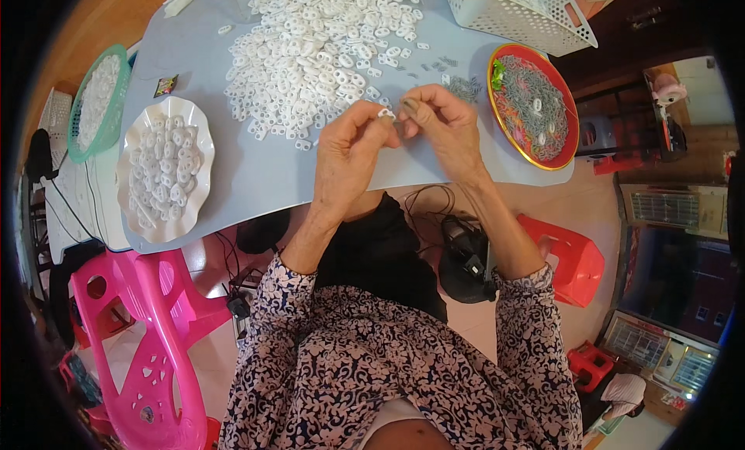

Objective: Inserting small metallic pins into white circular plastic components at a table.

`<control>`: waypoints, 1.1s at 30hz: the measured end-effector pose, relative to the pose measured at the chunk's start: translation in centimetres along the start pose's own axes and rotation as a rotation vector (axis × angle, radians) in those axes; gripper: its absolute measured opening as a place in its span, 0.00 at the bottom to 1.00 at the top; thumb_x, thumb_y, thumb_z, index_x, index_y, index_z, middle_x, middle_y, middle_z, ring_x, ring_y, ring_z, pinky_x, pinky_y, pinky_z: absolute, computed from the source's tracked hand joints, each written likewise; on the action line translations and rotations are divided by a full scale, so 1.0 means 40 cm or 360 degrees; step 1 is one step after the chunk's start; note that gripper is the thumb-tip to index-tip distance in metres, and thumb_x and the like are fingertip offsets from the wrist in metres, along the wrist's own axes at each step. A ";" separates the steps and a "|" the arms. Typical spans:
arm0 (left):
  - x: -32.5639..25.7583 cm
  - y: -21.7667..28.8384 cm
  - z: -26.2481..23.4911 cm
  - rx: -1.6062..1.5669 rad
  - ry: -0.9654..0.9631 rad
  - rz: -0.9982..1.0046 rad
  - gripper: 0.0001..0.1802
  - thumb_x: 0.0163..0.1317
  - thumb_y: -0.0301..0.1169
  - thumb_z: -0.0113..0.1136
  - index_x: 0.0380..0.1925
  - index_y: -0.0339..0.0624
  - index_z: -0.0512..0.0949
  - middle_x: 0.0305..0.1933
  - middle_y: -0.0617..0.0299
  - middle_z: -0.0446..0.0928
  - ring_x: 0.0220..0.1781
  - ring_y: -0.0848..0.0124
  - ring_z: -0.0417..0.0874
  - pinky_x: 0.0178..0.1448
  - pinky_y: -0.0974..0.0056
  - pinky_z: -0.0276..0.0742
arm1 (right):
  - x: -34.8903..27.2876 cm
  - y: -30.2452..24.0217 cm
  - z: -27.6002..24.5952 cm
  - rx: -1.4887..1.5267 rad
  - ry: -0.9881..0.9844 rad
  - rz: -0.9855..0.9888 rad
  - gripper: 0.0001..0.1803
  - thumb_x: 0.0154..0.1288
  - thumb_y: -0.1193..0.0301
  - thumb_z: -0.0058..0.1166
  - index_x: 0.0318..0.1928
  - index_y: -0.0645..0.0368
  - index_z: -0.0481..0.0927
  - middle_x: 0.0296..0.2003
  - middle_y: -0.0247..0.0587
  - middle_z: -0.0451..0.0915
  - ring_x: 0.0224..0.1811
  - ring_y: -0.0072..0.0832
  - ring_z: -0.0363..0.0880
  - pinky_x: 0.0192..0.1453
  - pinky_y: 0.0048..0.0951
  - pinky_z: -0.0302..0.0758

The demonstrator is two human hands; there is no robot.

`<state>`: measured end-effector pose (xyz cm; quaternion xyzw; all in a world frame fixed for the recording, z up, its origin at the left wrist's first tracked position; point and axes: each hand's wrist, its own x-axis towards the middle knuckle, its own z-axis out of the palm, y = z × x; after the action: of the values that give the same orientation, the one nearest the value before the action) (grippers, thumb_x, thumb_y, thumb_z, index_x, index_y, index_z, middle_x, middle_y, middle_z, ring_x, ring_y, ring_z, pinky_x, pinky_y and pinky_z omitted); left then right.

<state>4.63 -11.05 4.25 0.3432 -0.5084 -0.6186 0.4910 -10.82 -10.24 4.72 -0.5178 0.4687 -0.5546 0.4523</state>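
Note:
Above the table's near edge, my left hand (349,143) pinches a small white plastic piece (386,113) between thumb and fingertips. My right hand (448,128) is closed close beside it, thumb against forefinger; whatever it grips is too small to make out. Just beyond both hands spreads a large heap of similar white pieces (310,50), each with holes through it. To the right, a red bowl (573,132) with a gold rim holds many thin grey parts that look like small springs. More of these grey parts (463,88) lie loose beside the bowl.
A scalloped white plate (203,194) of white pieces is at the table's left, near a green basket (77,140). At the far right stands a white perforated basket (520,23). Below are a pink plastic chair (167,357) and a red stool (578,268).

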 end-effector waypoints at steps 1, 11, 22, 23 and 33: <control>-0.001 0.004 -0.001 0.0001 -0.0002 -0.0003 0.06 0.64 0.26 0.51 0.33 0.36 0.76 0.25 0.66 0.76 0.28 0.82 0.74 0.36 0.75 0.69 | 0.001 0.001 -0.003 0.0001 0.0003 0.0002 0.06 0.65 0.74 0.52 0.37 0.65 0.78 0.27 0.32 0.79 0.25 0.13 0.72 0.32 0.16 0.70; -0.019 0.006 -0.046 -0.0549 0.0151 0.0114 0.07 0.64 0.25 0.49 0.34 0.34 0.75 0.23 0.63 0.73 0.33 0.72 0.76 0.44 0.67 0.71 | 0.035 -0.057 -0.050 -0.0818 -0.0236 0.0062 0.07 0.62 0.73 0.55 0.37 0.65 0.79 0.28 0.35 0.78 0.24 0.19 0.73 0.30 0.21 0.71; -0.025 0.013 -0.044 -0.0086 0.0106 0.0121 0.05 0.63 0.24 0.50 0.34 0.33 0.75 0.26 0.63 0.75 0.29 0.79 0.74 0.38 0.73 0.70 | 0.066 -0.089 0.025 -0.2060 -0.0780 -0.0340 0.04 0.53 0.77 0.51 0.26 0.67 0.72 0.27 0.51 0.77 0.33 0.47 0.77 0.35 0.43 0.72; -0.024 0.014 -0.042 -0.0087 0.0104 0.0128 0.05 0.63 0.24 0.50 0.34 0.33 0.75 0.26 0.63 0.75 0.29 0.79 0.74 0.38 0.73 0.70 | 0.067 -0.075 0.015 -0.2037 -0.0689 -0.0357 0.05 0.52 0.77 0.52 0.27 0.67 0.73 0.27 0.51 0.76 0.31 0.46 0.77 0.34 0.40 0.73; -0.034 0.027 -0.025 0.0033 0.0006 0.0001 0.05 0.61 0.25 0.52 0.31 0.36 0.75 0.25 0.66 0.75 0.27 0.82 0.73 0.34 0.76 0.66 | -0.004 -0.043 0.002 0.0044 -0.0146 0.0326 0.03 0.60 0.78 0.54 0.33 0.66 0.78 0.26 0.31 0.77 0.26 0.17 0.73 0.30 0.19 0.70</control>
<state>6.23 -10.06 4.95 0.3494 -0.5139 -0.6124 0.4886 -10.77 -9.84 6.40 -0.4859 0.4902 -0.4876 0.5346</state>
